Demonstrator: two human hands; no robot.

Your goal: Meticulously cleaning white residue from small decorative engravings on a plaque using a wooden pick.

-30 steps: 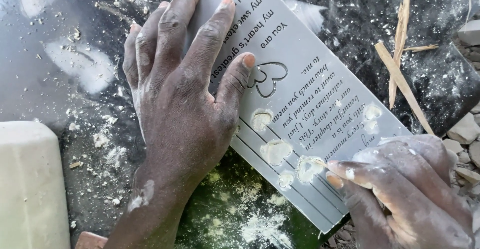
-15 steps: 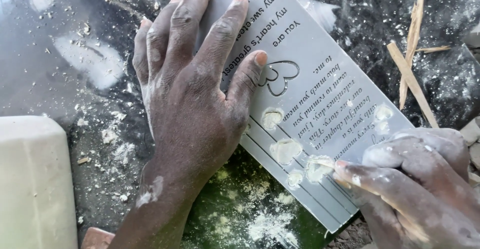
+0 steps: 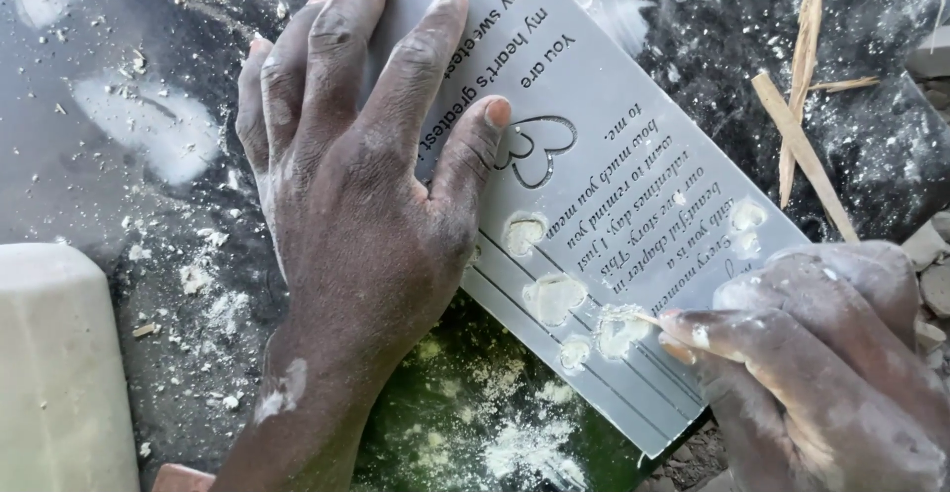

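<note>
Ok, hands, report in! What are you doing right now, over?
Left hand flat on grey plaque. Right hand scraping white filler at heart cutout, tool not clear. Wood splinters lie beside, apart.

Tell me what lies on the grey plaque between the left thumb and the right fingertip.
In the head view, paste-filled heart cutouts on the grey plaque lie between left thumb and right fingertip.
</note>
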